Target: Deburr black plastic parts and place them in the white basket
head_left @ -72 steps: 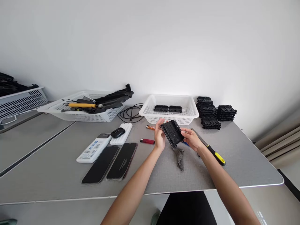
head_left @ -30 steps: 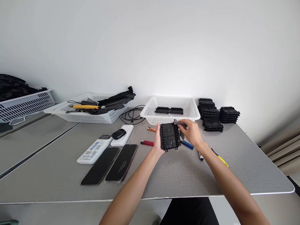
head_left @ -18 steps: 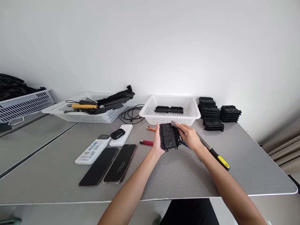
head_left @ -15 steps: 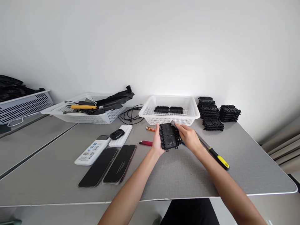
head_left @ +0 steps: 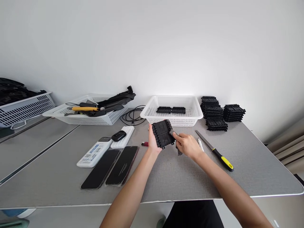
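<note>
My left hand (head_left: 154, 141) is closed on the left edge of a black plastic plate (head_left: 163, 133) with toothed sides, held tilted above the table. My right hand (head_left: 188, 145) pinches a dark grey cloth (head_left: 180, 152) against the plate's right edge; part of the cloth hangs below the fingers. Behind the plate, two similar black plates (head_left: 178, 110) lie in a white perforated basket (head_left: 174, 122). Stacks of such plates (head_left: 212, 109) stand right of the basket, with another stack (head_left: 234, 113) beside them. A file (head_left: 223, 160) with a black and yellow handle lies right of my right hand.
A white marker (head_left: 200, 144) lies by my right wrist, a red utility knife (head_left: 144, 143) by my left hand. Leftward are two phones (head_left: 101, 169), white power banks (head_left: 91, 155), a black earbud case (head_left: 118, 136), a coiled cable (head_left: 133, 117) and a basket of tools (head_left: 71, 117).
Both hands have moved slightly left with the plate, which is now more tilted. The cloth has shifted from the plate's top corner down its right side. The white marker has come into view.
</note>
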`<state>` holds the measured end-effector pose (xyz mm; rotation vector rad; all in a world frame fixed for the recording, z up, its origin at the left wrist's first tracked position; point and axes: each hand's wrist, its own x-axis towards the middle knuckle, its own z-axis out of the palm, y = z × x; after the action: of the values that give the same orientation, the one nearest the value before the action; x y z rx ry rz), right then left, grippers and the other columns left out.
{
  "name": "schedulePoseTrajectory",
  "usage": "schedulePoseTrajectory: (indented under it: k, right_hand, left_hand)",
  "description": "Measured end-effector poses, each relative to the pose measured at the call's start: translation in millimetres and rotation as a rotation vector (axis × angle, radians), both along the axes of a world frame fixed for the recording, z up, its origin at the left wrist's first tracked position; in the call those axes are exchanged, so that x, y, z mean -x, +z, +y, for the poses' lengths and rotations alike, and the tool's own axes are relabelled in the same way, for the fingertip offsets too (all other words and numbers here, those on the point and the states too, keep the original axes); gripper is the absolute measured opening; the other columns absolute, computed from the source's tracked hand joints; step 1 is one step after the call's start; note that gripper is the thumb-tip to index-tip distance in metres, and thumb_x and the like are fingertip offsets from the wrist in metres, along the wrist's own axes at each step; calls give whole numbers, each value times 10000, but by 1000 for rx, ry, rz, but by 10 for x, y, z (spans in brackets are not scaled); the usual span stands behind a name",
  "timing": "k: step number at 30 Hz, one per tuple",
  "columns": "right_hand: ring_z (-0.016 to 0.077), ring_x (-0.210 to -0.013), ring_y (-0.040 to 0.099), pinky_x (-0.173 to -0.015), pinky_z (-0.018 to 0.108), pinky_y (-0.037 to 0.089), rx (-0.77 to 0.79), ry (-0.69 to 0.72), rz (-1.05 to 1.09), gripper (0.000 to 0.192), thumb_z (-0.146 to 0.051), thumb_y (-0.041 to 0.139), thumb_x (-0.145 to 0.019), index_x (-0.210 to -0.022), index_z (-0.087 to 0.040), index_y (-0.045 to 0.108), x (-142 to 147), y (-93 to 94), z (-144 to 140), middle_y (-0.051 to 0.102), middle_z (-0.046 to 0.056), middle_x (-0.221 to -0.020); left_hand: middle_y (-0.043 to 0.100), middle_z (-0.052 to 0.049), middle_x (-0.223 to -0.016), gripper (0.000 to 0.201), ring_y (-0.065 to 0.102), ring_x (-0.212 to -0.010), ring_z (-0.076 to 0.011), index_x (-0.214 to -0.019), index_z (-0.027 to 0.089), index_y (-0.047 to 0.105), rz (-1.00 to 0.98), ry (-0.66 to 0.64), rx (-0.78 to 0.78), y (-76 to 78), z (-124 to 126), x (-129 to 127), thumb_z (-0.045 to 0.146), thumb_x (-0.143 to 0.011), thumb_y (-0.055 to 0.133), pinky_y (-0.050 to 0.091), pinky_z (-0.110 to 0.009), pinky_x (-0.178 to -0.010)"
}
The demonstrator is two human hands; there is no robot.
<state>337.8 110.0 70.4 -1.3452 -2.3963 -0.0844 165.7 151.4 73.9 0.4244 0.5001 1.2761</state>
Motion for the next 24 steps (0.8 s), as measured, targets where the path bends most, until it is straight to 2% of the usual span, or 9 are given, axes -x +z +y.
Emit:
schedulePoseTrajectory:
  k: [3, 5, 7, 9, 11, 16, 18, 21, 24]
  right_hand:
    - [139, -604, 565, -577, 255, 380, 4, 71, 142, 327, -136, 490, -865, -1104, -159, 712, -47, -13, 1, 645, 30, -745]
    - [130, -605, 563, -592, 248, 399, -54, 57, 324, 296, -156, 489, -866, -1027, -162, 737, -93, -20, 29, 657, 32, -753]
    - [132, -631, 564, -613, 248, 420, -141, -10, 503, 330, -187, 453, -907, -1104, -160, 716, -129, -27, 68, 664, 42, -795]
    - [137, -640, 553, -617, 250, 426, -189, -77, 592, 380, -213, 403, -953, -1230, -162, 658, -142, -36, 103, 654, 47, -813]
    - [141, -657, 552, -613, 248, 422, -181, -114, 569, 416, -214, 372, -975, -1327, -169, 590, -132, -51, 126, 648, 53, -842]
    - [158, -677, 562, -578, 249, 375, -94, -169, 256, 479, -161, 377, -951, -1412, -192, 506, -68, -76, 114, 641, 53, -859]
    - [158, -657, 555, -561, 253, 347, -78, -147, 166, 488, -155, 392, -935, -1408, -178, 510, -46, -69, 80, 637, 49, -827]
    - [148, -609, 534, -537, 266, 296, -75, -33, 105, 474, -153, 429, -902, -1356, -152, 565, -23, -48, 17, 640, 39, -779]
    - [130, -547, 502, -519, 271, 255, -72, 83, 131, 408, -141, 466, -848, -1186, -169, 692, -31, -37, -22, 633, 15, -686]
  left_hand:
    - [736, -117, -1015, 648, 682, -1000, -282, -1192, 158, 649, 7, 52, -2, -2, 59, 81, 654, -902, 350, 556, -419, -849]
    - [737, -118, -1013, 658, 684, -994, -284, -1200, 159, 646, 20, 33, 6, -11, 75, 85, 666, -892, 361, 559, -424, -844]
    - [733, -120, -1033, 662, 683, -1001, -287, -1219, 164, 637, 28, -25, 6, -22, 66, 48, 670, -887, 369, 556, -430, -850]
    - [728, -124, -1059, 655, 679, -1014, -288, -1234, 164, 628, 39, -94, 6, -31, 36, -17, 661, -889, 380, 550, -429, -865]
    - [723, -132, -1077, 656, 674, -1029, -290, -1238, 158, 627, 62, -154, 27, -37, -6, -86, 659, -886, 390, 542, -426, -881]
    - [717, -137, -1100, 675, 665, -1050, -300, -1249, 165, 623, 82, -220, 43, -36, -72, -175, 675, -875, 389, 530, -429, -903]
    - [720, -126, -1097, 658, 667, -1045, -297, -1255, 179, 619, 62, -189, 12, -24, -64, -157, 665, -883, 379, 533, -432, -896]
    - [728, -117, -1066, 653, 671, -1033, -294, -1234, 178, 629, 31, -71, -26, -1, -21, -72, 657, -900, 337, 545, -439, -875]
    - [734, -116, -1039, 652, 674, -1025, -287, -1203, 159, 643, 3, 22, -32, 17, 35, 39, 645, -912, 320, 555, -433, -861]
